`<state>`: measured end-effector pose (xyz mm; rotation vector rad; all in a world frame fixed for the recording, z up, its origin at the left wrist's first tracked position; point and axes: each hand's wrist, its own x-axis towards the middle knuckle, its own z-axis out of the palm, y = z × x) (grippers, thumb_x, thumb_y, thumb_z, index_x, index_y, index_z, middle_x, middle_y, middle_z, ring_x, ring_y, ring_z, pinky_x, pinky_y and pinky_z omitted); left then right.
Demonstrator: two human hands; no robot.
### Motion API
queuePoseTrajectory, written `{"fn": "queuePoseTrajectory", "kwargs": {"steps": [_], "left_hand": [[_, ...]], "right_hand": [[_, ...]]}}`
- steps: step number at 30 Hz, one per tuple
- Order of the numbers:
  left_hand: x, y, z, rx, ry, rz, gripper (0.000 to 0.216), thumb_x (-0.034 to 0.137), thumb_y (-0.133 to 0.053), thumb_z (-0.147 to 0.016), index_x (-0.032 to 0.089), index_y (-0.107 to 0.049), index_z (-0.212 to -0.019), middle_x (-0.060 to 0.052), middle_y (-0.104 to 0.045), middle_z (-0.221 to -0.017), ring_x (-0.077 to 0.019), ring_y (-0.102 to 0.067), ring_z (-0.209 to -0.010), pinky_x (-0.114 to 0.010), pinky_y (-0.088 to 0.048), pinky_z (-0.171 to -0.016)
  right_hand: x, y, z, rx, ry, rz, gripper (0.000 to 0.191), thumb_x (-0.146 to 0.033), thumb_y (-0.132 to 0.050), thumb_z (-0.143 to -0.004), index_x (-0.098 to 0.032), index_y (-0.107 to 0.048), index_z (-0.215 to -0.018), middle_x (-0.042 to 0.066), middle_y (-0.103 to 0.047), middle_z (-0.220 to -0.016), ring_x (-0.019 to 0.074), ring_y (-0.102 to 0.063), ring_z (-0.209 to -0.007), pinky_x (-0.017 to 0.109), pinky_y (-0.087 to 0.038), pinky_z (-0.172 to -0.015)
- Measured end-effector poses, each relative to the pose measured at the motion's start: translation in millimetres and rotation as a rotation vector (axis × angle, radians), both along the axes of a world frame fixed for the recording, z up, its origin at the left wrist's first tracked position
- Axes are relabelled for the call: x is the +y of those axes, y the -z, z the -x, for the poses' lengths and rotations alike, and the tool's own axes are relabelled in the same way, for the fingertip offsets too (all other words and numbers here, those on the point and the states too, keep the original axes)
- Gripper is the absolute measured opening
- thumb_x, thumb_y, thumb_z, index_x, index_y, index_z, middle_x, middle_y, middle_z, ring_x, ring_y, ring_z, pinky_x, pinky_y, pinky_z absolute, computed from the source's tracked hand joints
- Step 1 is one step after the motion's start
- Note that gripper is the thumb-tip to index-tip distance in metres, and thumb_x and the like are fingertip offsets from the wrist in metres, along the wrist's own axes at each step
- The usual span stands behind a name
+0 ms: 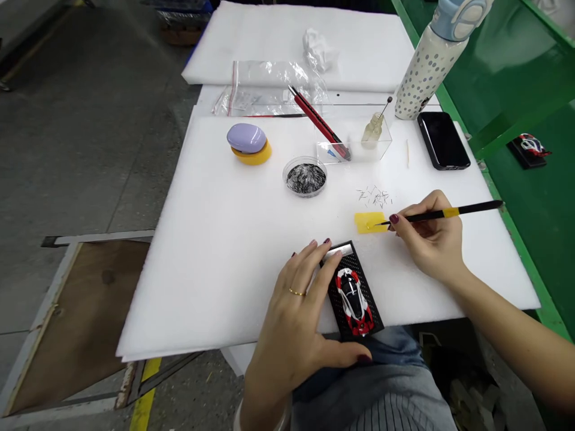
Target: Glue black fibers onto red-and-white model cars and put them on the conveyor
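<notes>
Foam (215, 251): arched hands (296, 323) (433, 242) on car (353, 297), stylus (449, 212)

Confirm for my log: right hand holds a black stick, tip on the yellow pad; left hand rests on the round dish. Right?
Wrong on the left hand: the head view shows it on the black base bearing the model car, not the round dish. The right hand, black stick and yellow pad are as stated.
</notes>
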<state>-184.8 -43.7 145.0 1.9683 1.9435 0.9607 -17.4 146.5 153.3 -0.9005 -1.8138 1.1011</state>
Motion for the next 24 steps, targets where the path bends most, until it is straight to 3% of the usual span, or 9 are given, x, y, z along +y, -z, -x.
{"fn": "queuePoseTrajectory", "kwargs": {"steps": [4,10,15,19,24], "left_hand": [[-1.5,6.8,-1.8,0.135,0.050,0.032,0.119,0.094,-0.055,-0.072,0.013,-0.035,-0.156,-0.022,-0.045,-0.157,-0.0427,-0.035,-0.150,-0.060,-0.028,-0.123],[0.4,8.9,-2.5,0.248,0.078,0.035,0.125,0.097,-0.059,-0.063,0.013,-0.039,-0.153,-0.023,-0.045,-0.157,-0.0455,-0.033,-0.148,-0.060,-0.029,-0.119],[1.4,7.7,-4.8,0.304,0.058,0.053,0.125,0.081,-0.082,-0.056,0.011,-0.040,-0.151,-0.024,-0.048,-0.155,-0.0483,-0.039,-0.144,-0.063,-0.037,-0.115],[1.1,5.7,-5.3,0.116,0.031,0.023,0.108,0.062,-0.084,-0.067,0.011,-0.038,-0.150,-0.023,-0.053,-0.152,-0.0438,-0.043,-0.146,-0.062,-0.041,-0.116],[1.6,1.1,-7.7,-0.152,-0.028,-0.088,0.098,0.081,-0.061,-0.079,0.015,-0.041,-0.149,-0.020,-0.059,-0.147,-0.0408,-0.044,-0.147,-0.060,-0.046,-0.115]], "right_hand": [[0.1,5.2,3.3,-0.054,-0.001,-0.026,0.031,-0.039,-0.080,-0.084,-0.025,-0.053,-0.079,0.000,-0.064,-0.075,0.0150,-0.060,-0.061,0.030,-0.046,-0.049],[-0.1,8.6,2.9,-0.061,-0.009,-0.025,0.029,-0.040,-0.079,-0.084,-0.025,-0.054,-0.080,0.000,-0.064,-0.074,0.0165,-0.062,-0.063,0.032,-0.046,-0.052],[-2.9,4.9,2.2,0.005,-0.021,0.010,0.028,-0.037,-0.080,-0.085,-0.027,-0.054,-0.082,0.000,-0.066,-0.075,0.0168,-0.063,-0.063,0.032,-0.047,-0.052],[-22.7,-11.7,5.6,0.161,-0.006,-0.003,0.028,-0.031,-0.078,-0.088,-0.029,-0.050,-0.083,-0.002,-0.065,-0.069,0.0162,-0.061,-0.059,0.033,-0.049,-0.053],[-54.2,-22.6,14.3,0.325,0.008,-0.113,0.022,-0.028,-0.070,-0.093,-0.030,-0.048,-0.089,-0.003,-0.058,-0.063,0.0162,-0.049,-0.047,0.034,-0.041,-0.045]]}}
